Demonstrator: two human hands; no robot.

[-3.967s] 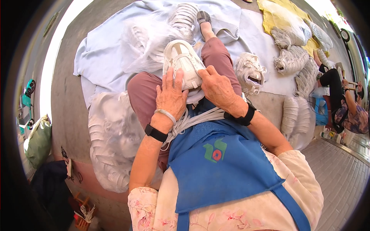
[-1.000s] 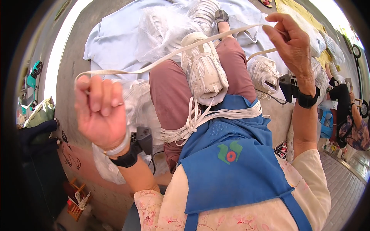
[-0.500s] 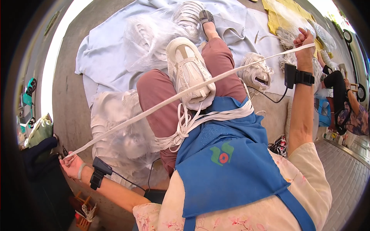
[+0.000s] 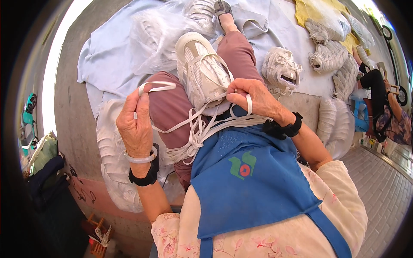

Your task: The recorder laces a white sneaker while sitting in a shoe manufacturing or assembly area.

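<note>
A white sneaker (image 4: pixel 202 71) is rested sole-down on the person's lap. Just left of the sneaker, a flat white lace (image 4: pixel 157 87) is pinched in the closed fingers of the left hand (image 4: pixel 135 124). At the sneaker's near end, another stretch of the lace is gripped by the curled right hand (image 4: pixel 254 96). A bundle of loose laces (image 4: pixel 189 144) is heaped just below the sneaker, against the blue apron (image 4: pixel 249 180).

Clear plastic bags (image 4: pixel 116 172) of white shoes beside left knee; green-and-red emblem (image 4: pixel 242 165) on blue apron.
</note>
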